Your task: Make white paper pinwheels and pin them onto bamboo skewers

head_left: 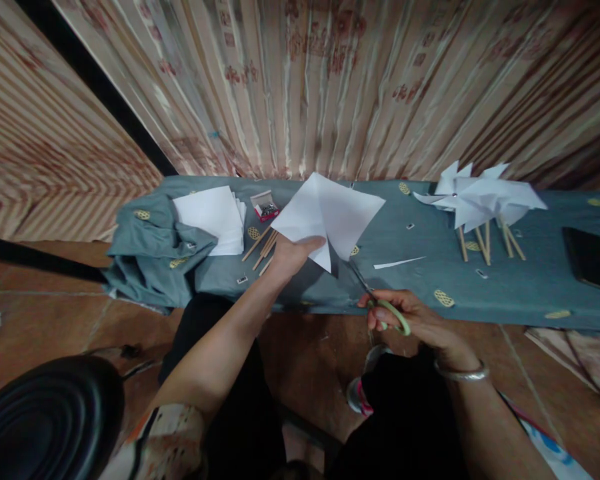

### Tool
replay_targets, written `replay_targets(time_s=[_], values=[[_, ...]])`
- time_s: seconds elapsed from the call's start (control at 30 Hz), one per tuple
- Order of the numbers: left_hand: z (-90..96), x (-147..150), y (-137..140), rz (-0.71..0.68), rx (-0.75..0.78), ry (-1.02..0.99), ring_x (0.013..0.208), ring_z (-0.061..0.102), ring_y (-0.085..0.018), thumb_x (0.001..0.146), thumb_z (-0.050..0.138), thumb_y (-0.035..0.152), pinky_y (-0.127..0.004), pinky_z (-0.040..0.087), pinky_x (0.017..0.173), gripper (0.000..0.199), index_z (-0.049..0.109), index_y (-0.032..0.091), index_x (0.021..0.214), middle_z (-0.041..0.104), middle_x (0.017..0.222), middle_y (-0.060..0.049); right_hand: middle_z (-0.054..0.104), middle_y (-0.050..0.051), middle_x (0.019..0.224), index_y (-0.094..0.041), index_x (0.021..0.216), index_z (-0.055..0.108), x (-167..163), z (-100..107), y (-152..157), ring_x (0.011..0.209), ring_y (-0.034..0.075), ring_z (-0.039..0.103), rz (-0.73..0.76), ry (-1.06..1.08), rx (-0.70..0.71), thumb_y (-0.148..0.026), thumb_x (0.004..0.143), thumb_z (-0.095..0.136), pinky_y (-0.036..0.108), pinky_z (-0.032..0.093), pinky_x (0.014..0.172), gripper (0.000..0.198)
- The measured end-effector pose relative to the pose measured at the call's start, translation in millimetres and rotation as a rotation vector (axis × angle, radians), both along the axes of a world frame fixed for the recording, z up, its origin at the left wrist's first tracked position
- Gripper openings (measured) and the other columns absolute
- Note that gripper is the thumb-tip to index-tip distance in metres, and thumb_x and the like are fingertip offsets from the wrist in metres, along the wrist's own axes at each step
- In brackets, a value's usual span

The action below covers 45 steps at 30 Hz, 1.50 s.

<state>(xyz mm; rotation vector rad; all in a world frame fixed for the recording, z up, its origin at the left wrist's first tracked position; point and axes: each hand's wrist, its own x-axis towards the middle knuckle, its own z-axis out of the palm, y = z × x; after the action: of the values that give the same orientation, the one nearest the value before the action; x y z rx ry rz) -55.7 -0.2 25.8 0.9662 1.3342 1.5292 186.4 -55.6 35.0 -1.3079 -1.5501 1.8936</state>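
A square sheet of white paper [347, 217] is held up over the bench by my left hand [295, 253], thumb on top near its lower left side. One slit runs in from the near corner, and the two flaps stand apart. My right hand [397, 310] grips green-handled scissors [393, 313], their blades pointing up and left just below the paper's right flap. The blades look nearly closed and apart from the paper. Several thin wooden sticks [265, 250] lie beside my left hand, partly hidden by it. A narrow paper strip [400, 263] lies to the right of the sheet.
A stack of white paper [210, 217] lies on the left of the cloth-covered bench [415, 240]. Near it is a small red box of metal pins [265, 207]. Several paper pinwheels on sticks [495, 200] and a black phone [590, 257] are on the right. Curtains [305, 87] hang behind.
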Motion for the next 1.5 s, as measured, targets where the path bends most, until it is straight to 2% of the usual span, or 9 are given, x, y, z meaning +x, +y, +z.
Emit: replay_targets(time_s=[0.27, 0.33, 0.47, 0.63, 0.83, 1.0, 1.13, 1.33, 1.5], values=[[-6.6, 2, -10, -0.307, 0.009, 0.23, 0.11, 0.064, -0.028, 0.058, 0.08, 0.015, -0.047, 0.046, 0.104, 0.065, 0.06, 0.015, 0.12, 0.07, 0.116, -0.012, 0.072, 0.002, 0.072, -0.022, 0.084, 0.07, 10, -1, 26, 0.061, 0.014, 0.061, -0.598, 0.178, 0.182, -0.066, 0.056, 0.08, 0.024, 0.046, 0.055, 0.053], [-7.1, 5, -14, -0.414, -0.013, 0.272, 0.112, 0.062, -0.028, 0.059, 0.079, 0.016, -0.047, 0.045, 0.105, 0.06, 0.062, 0.014, 0.117, 0.07, 0.116, -0.011, 0.068, -0.002, 0.065, -0.022, 0.077, 0.07, 4, -3, 32, 0.056, 0.012, 0.058, -0.669, 0.22, 0.176, -0.065, 0.045, 0.084, 0.024, 0.046, 0.053, 0.055], [-3.0, 9, -20, -0.517, -0.106, 0.326, 0.105, 0.064, -0.027, 0.061, 0.076, 0.016, -0.045, 0.048, 0.1, 0.049, 0.066, 0.011, 0.109, 0.072, 0.105, -0.009, 0.067, -0.004, 0.062, -0.022, 0.071, 0.07, -6, 0, 40, 0.057, 0.012, 0.058, -0.643, 0.255, 0.125, -0.053, 0.042, 0.09, 0.025, 0.048, 0.061, 0.047], [-0.7, 5, -21, -0.405, -0.116, 0.194, 0.101, 0.065, -0.027, 0.054, 0.082, 0.014, -0.039, 0.051, 0.093, 0.043, 0.071, 0.014, 0.095, 0.073, 0.093, -0.007, 0.069, -0.002, 0.069, -0.021, 0.079, 0.073, -2, 2, 46, 0.06, 0.013, 0.059, -0.597, 0.229, 0.108, -0.04, 0.048, 0.09, 0.027, 0.046, 0.061, 0.039], [1.9, 6, -15, -0.407, -0.214, -0.065, 0.069, 0.066, -0.02, 0.054, 0.085, 0.024, -0.033, 0.054, 0.072, 0.026, 0.073, 0.013, 0.073, 0.071, 0.07, -0.004, 0.065, -0.004, 0.065, -0.021, 0.08, 0.072, -5, -6, 47, 0.058, 0.012, 0.055, -0.616, 0.231, 0.129, -0.034, 0.048, 0.088, 0.027, 0.042, 0.059, 0.038], [14.0, 20, -16, -0.375, -0.174, -0.492, 0.085, 0.069, -0.021, 0.06, 0.083, 0.039, -0.034, 0.054, 0.081, 0.039, 0.073, 0.017, 0.091, 0.075, 0.091, -0.006, 0.065, -0.004, 0.069, -0.022, 0.079, 0.069, -20, -11, 50, 0.061, 0.012, 0.056, -0.858, 0.347, 0.206, -0.036, 0.048, 0.086, 0.028, 0.046, 0.064, 0.038], [11.5, 36, -23, -0.466, -0.219, -0.507, 0.095, 0.067, -0.02, 0.062, 0.084, 0.033, -0.032, 0.051, 0.085, 0.036, 0.073, 0.016, 0.092, 0.073, 0.097, -0.007, 0.066, -0.004, 0.071, -0.02, 0.082, 0.067, -34, -14, 52, 0.063, 0.012, 0.056, -0.959, 0.409, 0.221, -0.036, 0.048, 0.086, 0.028, 0.046, 0.067, 0.042], [2.4, 55, -19, -0.279, -0.233, -0.503, 0.088, 0.066, -0.018, 0.061, 0.084, 0.026, -0.029, 0.053, 0.075, 0.038, 0.068, 0.017, 0.095, 0.072, 0.098, -0.005, 0.063, -0.006, 0.064, -0.022, 0.085, 0.062, -60, -17, 49, 0.058, 0.013, 0.056, -0.87, 0.367, 0.193, -0.043, 0.048, 0.085, 0.028, 0.047, 0.062, 0.049], [5.3, 49, -5, -0.114, -0.263, -0.579, 0.087, 0.067, -0.018, 0.074, 0.075, 0.029, -0.03, 0.056, 0.075, 0.037, 0.063, 0.019, 0.108, 0.071, 0.106, -0.006, 0.062, -0.006, 0.065, -0.022, 0.085, 0.061, -66, -19, 47, 0.058, 0.012, 0.054, -0.8, 0.338, 0.181, -0.044, 0.049, 0.085, 0.025, 0.045, 0.057, 0.049]])
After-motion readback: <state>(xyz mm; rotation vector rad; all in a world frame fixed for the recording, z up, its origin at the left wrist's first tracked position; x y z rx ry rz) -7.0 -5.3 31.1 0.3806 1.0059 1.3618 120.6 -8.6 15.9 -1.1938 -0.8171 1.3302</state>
